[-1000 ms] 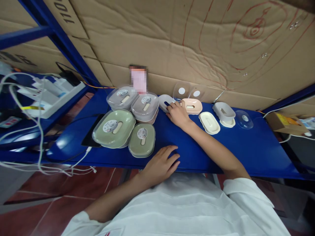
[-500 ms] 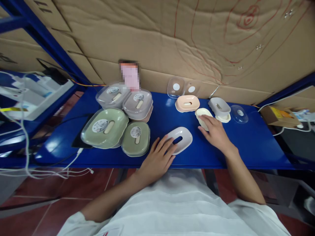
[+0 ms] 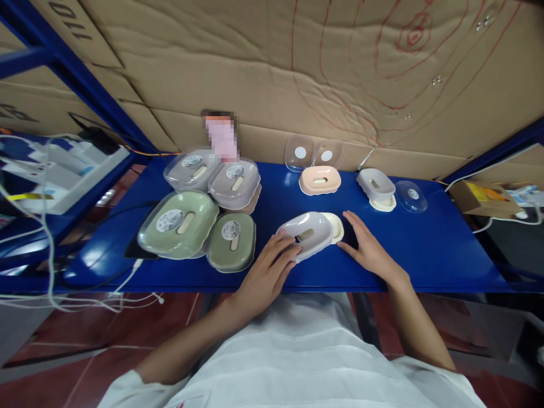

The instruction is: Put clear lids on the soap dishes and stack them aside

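Note:
My left hand grips the left end of a pale grey oval soap dish with a slot in its middle. The dish is tilted and partly covers a cream base, whose right end shows. At that right end my right hand stands with thumb and fingers apart, holding nothing; whether its thumb touches the base I cannot tell. Behind them sits a peach soap dish. To the right, another grey soap dish rests on a second cream base.
On the left stand several lidded soap dishes, among them a large green one and a small green one. Clear lids lean against the cardboard wall, near a blurred phone-like item. Another clear lid lies right on the blue table.
My right hand has brought the cream base left and nearer, then opened beside it. My left hand has raised the grey soap dish so that it overlaps the base.

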A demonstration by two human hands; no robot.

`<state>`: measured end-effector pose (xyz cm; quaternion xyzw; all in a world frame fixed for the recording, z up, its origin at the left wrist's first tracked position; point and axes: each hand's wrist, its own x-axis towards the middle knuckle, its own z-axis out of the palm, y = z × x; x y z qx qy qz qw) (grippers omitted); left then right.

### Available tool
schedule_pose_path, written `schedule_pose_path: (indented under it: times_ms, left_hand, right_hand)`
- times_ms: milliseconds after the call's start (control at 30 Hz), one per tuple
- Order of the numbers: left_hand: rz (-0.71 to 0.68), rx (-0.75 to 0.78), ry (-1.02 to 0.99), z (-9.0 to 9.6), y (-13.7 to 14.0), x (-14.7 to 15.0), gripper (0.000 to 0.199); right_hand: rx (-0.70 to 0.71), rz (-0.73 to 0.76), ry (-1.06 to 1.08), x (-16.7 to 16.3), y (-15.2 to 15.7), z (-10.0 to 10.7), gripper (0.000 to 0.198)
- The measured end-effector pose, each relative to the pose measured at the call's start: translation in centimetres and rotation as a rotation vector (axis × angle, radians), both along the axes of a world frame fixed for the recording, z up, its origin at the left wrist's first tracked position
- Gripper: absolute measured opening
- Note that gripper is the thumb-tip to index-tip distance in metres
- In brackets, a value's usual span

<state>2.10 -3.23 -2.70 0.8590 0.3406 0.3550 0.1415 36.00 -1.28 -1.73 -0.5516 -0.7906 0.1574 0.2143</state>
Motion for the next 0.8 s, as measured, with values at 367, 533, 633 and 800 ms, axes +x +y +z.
schedule_pose_path:
  times_ms: [367, 533, 633, 800]
  left_hand:
    - [-0.004, -0.022, 0.171, -0.3, 2.9, 2.0, 0.055]
    - [0.086, -0.018, 0.248, -1.3, 2.9, 2.4, 0.043]
    - [0.103, -0.016, 0.263, -1.0, 2.7, 2.4, 0.036]
    - [0.105, -0.009, 0.249, -0.5, 2.5, 2.2, 0.032]
  right_hand:
    - [0.044, 0.158, 0.023, -2.1, 0.1, -0.7, 0.072]
    - [0.205, 0.171, -0.12, -2.8, 0.0, -0.8, 0.043]
    - [0.166, 0.244, -0.157, -2.3, 0.8, 0.6, 0.045]
    - [0.293, -0.056, -0.276, 2.1, 6.0, 3.1, 0.054]
